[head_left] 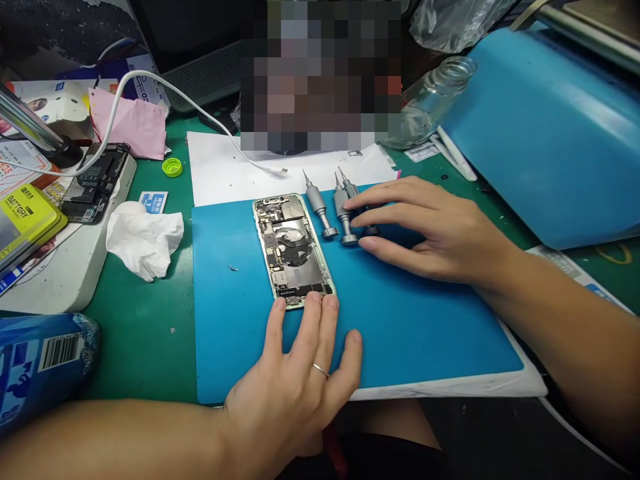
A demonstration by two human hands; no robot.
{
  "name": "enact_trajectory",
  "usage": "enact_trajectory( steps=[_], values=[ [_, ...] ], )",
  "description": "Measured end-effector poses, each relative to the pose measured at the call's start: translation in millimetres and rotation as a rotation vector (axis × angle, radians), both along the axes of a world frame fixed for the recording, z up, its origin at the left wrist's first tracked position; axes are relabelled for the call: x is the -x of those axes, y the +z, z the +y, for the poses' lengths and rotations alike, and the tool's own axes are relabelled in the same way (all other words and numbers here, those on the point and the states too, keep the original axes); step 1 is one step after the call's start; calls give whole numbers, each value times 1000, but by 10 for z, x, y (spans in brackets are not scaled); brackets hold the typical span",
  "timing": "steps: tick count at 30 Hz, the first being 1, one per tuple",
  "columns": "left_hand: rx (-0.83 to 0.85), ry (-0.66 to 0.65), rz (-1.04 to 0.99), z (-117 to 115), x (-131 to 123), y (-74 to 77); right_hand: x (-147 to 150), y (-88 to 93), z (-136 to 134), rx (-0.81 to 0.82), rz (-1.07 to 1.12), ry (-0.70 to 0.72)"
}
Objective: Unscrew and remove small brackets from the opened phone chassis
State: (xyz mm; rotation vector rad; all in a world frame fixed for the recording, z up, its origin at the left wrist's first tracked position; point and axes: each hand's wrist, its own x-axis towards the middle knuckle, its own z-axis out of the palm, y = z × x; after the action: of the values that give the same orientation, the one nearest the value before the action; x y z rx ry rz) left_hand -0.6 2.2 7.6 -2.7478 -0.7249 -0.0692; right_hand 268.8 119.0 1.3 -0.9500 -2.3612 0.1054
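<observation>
An opened smartphone (295, 250) lies on the blue mat (410, 327), its circuit board and bare inner frame showing. My left hand (305, 373), a ring on one finger, rests its fingertips along the phone's bottom edge with the fingers spread. To the right of the phone are three small grey precision screwdrivers, tips pointing away: one (319, 203) by itself, and two close together, the middle one (343, 212) and the rightmost one (351, 189). My right hand (430, 230) reaches over this pair with fingers apart, fingertips at the handles. Tiny dark bits (233, 268) lie left of the phone.
A white cable (170, 87) arches over the left side and ends on white paper (215, 167). Crumpled tissue (145, 240), a green cap (172, 167) and a battery box (30, 217) lie left. A glass jar (433, 100) and white tweezers (457, 157) are at the back right.
</observation>
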Motion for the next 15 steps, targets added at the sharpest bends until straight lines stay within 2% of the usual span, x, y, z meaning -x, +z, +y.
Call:
enact_trajectory(
  steps=[4, 15],
  values=[
    [6, 4, 9, 2, -4, -2, 20, -12, 41, 65, 6, -49],
    [8, 1, -21, 5, -12, -5, 50, -56, 119, 8, -37, 66]
  ],
)
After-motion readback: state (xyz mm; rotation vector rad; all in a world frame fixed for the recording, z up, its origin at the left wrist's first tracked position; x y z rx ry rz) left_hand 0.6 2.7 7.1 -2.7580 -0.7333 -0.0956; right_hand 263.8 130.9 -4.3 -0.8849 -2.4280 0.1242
